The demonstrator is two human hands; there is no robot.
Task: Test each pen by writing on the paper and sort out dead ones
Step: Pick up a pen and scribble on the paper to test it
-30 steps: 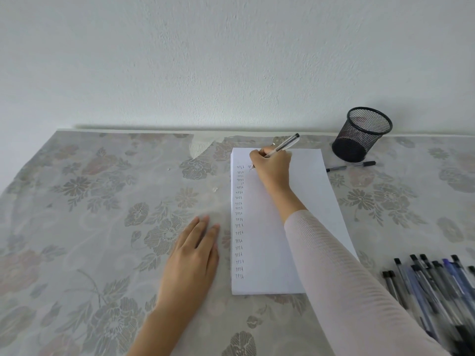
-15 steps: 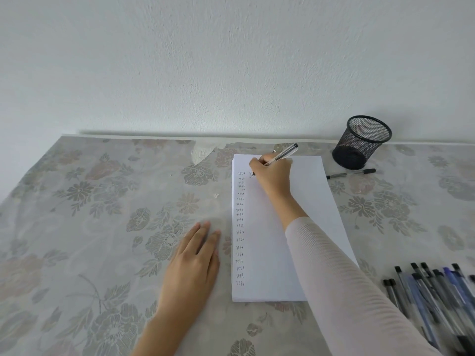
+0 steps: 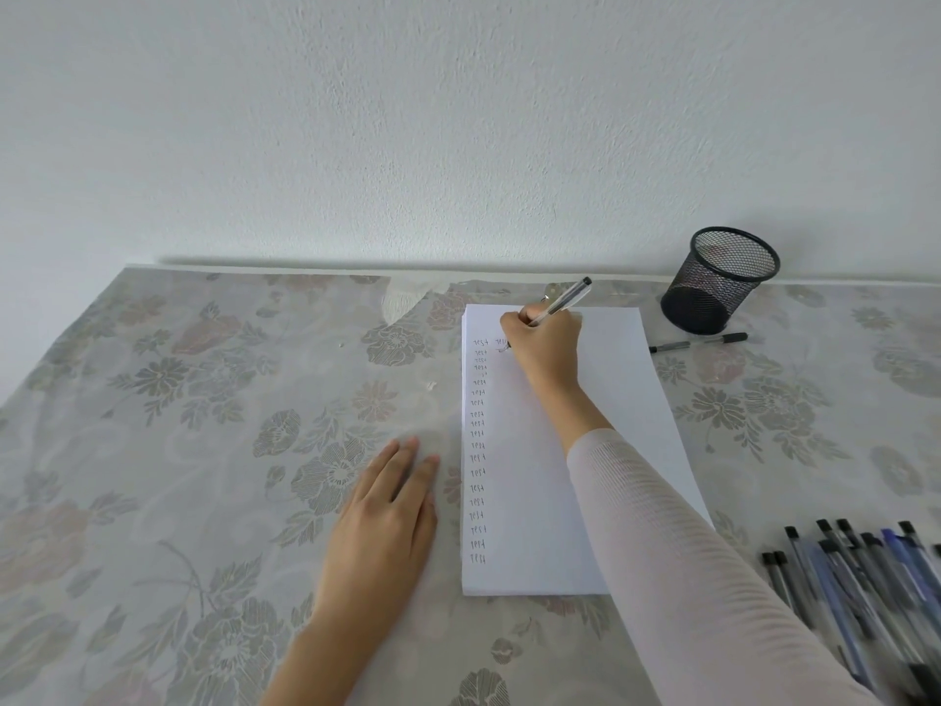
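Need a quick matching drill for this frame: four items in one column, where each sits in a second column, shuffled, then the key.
Items
1. mesh cup
2. lone pen
3. pile of pens
4. left hand

Places
A. flat on the tablecloth, left of the paper
B. lying on the table just in front of the cup, right of the paper
C. near right corner of the view
D. far right, by the wall

Pairs: 1-D, 2-B, 3-C, 4-A

The right hand holds a clear pen, tip at the top of the paper.
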